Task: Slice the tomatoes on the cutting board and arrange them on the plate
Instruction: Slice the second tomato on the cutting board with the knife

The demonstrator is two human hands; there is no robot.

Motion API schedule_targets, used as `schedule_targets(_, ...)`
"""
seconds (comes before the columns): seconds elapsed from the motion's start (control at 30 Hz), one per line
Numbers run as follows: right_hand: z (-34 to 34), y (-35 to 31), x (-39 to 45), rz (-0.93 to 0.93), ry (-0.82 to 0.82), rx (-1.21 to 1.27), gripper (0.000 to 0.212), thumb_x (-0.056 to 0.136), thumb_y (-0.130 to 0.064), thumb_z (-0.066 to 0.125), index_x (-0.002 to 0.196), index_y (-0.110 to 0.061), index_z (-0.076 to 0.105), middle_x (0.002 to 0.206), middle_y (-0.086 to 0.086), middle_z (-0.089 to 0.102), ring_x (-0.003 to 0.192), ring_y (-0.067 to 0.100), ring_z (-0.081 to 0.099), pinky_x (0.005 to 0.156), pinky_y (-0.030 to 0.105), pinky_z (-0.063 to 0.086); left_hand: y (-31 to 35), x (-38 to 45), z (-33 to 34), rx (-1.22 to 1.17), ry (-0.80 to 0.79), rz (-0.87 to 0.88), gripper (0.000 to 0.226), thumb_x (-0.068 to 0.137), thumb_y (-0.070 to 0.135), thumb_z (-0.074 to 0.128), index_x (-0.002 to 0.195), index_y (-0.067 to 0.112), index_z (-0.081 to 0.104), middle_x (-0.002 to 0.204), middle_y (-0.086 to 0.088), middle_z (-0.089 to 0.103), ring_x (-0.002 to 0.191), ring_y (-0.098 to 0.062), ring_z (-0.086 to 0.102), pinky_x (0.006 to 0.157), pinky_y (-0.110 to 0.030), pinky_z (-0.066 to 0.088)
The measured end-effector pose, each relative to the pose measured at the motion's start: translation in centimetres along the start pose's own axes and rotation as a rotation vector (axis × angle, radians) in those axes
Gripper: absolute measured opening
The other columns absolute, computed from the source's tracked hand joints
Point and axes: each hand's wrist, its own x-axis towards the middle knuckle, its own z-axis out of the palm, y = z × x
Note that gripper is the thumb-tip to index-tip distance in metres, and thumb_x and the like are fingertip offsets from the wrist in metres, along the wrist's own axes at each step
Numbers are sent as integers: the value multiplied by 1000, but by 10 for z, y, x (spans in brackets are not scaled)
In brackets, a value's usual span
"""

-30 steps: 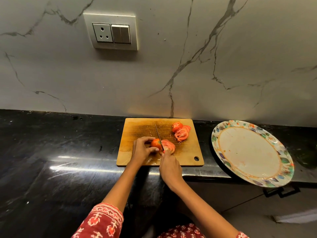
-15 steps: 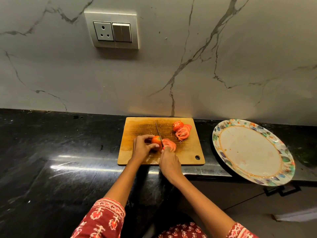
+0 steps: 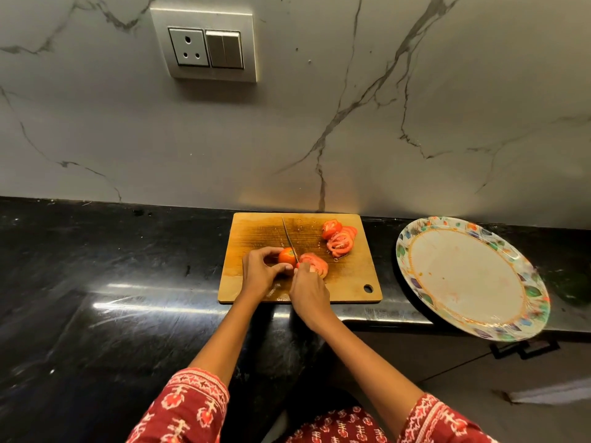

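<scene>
A wooden cutting board (image 3: 256, 231) lies on the black counter against the wall. My left hand (image 3: 260, 271) grips the uncut part of a tomato (image 3: 286, 256) near the board's middle. My right hand (image 3: 308, 294) holds a knife (image 3: 289, 239) whose blade points away from me and stands in the tomato, with fresh slices (image 3: 316, 265) leaning to its right. A pile of earlier slices (image 3: 339, 239) lies at the board's far right corner. The flower-rimmed plate (image 3: 415, 238) sits to the right, with no tomato on it.
The plate overhangs the front edge of the black counter (image 3: 112, 266). A marble wall with a socket and switch panel (image 3: 204, 46) rises right behind the board. A drawer handle (image 3: 524, 350) shows below the plate.
The knife has kept cutting into the tomato; the uncut part under my left hand looks a little smaller. Both hands stay in the same spot on the board.
</scene>
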Motion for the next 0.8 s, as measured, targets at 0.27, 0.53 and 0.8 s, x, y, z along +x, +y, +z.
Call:
schedule_targets(0.27,6,12,-9,20,-20,-18,31,103,-20,25,122,-2,41,110,19,61,103,36,58,67,33,35,3,-5,4,-31,5,-13,39,61,4,82,98,3,69,97,-7,68,92,-13,60,71,-7,44)
schedule_targets(0.53,8,14,-6,-6,-36,-15,30,103,-20,26,121,-2,42,109,19,61,101,35,59,68,34,37,0,-4,1,-6,14,-22,40,61,6,82,99,3,69,100,-11,69,95,-17,61,83,-23,47)
schedule_targets(0.8,9,18,-9,-12,-80,-54,28,102,-16,27,123,-2,41,113,20,60,105,36,57,70,34,37,1,-3,1,2,2,-23,37,64,6,80,99,2,68,100,-11,69,93,-15,61,77,-16,44)
